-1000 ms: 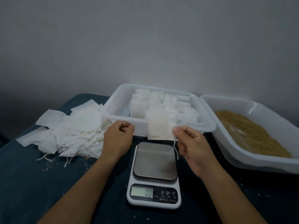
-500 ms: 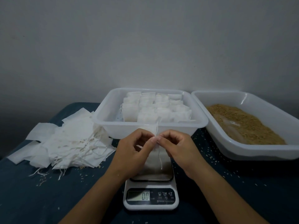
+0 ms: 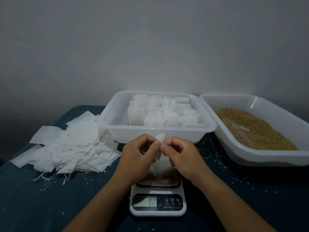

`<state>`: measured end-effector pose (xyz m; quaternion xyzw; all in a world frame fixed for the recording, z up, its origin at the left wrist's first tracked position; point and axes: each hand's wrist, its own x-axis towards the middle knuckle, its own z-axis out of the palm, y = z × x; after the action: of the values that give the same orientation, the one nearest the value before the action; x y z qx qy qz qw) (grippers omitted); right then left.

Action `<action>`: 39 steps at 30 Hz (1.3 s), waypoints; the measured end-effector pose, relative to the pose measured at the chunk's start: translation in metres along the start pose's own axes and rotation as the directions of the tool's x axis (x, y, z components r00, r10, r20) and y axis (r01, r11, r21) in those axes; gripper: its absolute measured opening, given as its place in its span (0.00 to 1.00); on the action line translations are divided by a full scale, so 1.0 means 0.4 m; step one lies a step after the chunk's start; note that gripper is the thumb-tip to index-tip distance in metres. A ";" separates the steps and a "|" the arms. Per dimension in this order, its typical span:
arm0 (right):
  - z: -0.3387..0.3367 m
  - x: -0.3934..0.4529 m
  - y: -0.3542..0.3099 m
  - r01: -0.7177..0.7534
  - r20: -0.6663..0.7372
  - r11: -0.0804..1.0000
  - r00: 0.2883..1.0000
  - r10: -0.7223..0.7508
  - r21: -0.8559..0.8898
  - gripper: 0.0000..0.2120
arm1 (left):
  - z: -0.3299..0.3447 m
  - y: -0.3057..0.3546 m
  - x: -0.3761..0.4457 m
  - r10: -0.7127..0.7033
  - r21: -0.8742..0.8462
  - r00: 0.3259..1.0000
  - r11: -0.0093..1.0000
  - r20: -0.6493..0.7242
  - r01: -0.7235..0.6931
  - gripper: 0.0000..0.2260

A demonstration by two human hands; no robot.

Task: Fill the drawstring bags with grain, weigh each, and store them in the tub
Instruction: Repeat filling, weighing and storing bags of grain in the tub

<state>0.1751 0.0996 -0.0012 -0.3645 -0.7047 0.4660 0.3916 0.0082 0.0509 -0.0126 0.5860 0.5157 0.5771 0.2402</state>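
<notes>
While both hands work one bag above the scale, these findings apply:

Step in hand: opening an empty drawstring bag (image 3: 160,144) at its mouth, by my judgement; filling has not begun.
Left hand (image 3: 139,154): fingers curled, thumb and fingertips pinching the bag's top edge.
Right hand (image 3: 179,154): likewise curled and pinching the same edge; the two hands nearly touch.
Bag location: held in the air over the scale (image 3: 158,190), just in front of the tub (image 3: 117,131).
Scale: steel platter, white plastic body, display reads 0.0.
Next move: calls for parting the thin layers, then carrying the open mouth to the grain (image 3: 255,128) in the tray (image 3: 250,158) at right.
Materials: bag is thin, limp, papery white fabric with fine cord; tub and tray are translucent rigid plastic.
Tub contents: filled bags (image 3: 162,113) standing in rows.
Spare bags (image 3: 66,144): flat, loose heap at left on dark cloth (image 3: 33,198), stray grains scattered about.
</notes>
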 end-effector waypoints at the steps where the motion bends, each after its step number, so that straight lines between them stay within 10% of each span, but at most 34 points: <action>1: 0.001 0.000 -0.002 -0.014 -0.009 1.000 1.000 0.014 0.014 0.11 | 0.000 0.001 -0.001 0.024 0.024 1.000 0.999 -0.008 -0.023 0.08; 24: 0.008 -0.003 0.006 -0.003 -0.103 0.957 0.994 -0.028 -0.290 0.12 | -0.013 0.011 0.002 0.226 0.414 0.958 0.900 -0.174 -0.137 0.05; 31: -0.006 -0.010 0.001 0.522 -0.014 0.677 0.787 -0.617 -0.520 0.04 | -0.036 0.015 0.005 0.346 0.516 0.928 0.825 -0.137 -0.231 0.03; 39: -0.024 -0.010 0.000 0.534 0.222 0.519 0.808 -0.546 -0.667 0.10 | -0.031 0.024 0.000 0.267 0.330 0.960 0.917 -0.085 -0.226 0.06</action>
<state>0.1852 0.0994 0.0004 -0.2518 -0.9011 0.0141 0.3526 -0.0003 0.0437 -0.0016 0.6390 0.5379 0.5488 0.0345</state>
